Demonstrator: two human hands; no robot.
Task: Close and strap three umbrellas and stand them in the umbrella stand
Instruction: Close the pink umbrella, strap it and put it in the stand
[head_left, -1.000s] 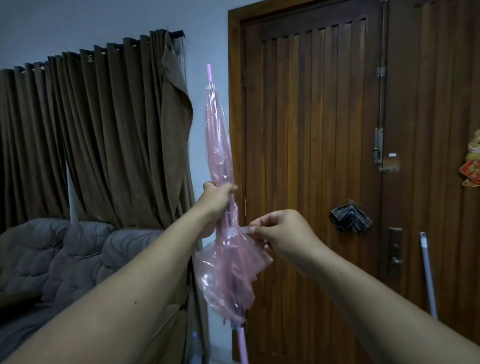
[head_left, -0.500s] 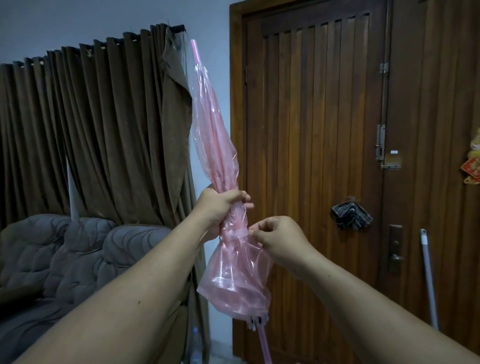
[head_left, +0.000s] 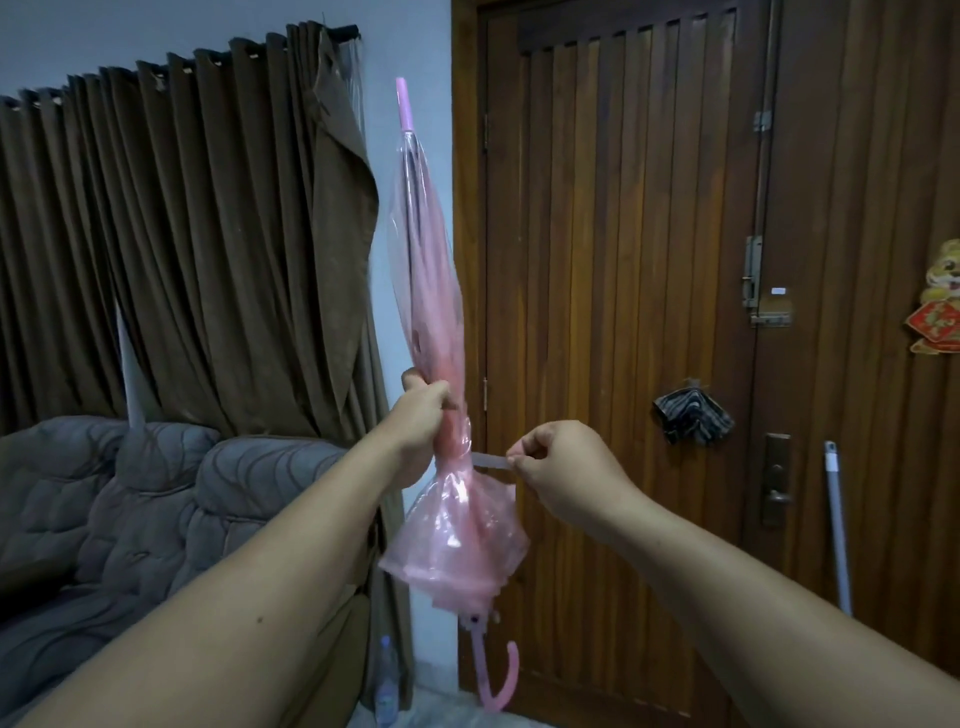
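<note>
Head view: pink umbrella (head_left: 434, 291) held near upright at frame centre, tip at 12 o'clock, hooked handle (head_left: 500, 680) at 6. Left hand (head_left: 423, 423) wrapped around gathered canopy mid-length, fingers curled tight. Right hand (head_left: 563, 467) at 3 o'clock of that grip, thumb and forefinger pinching strap (head_left: 488, 461), pulled taut sideways from canopy. Behind: wooden door (head_left: 623, 312), brown curtain (head_left: 182, 234) at 9 o'clock, grey sofa (head_left: 130, 509) at 8.
</note>
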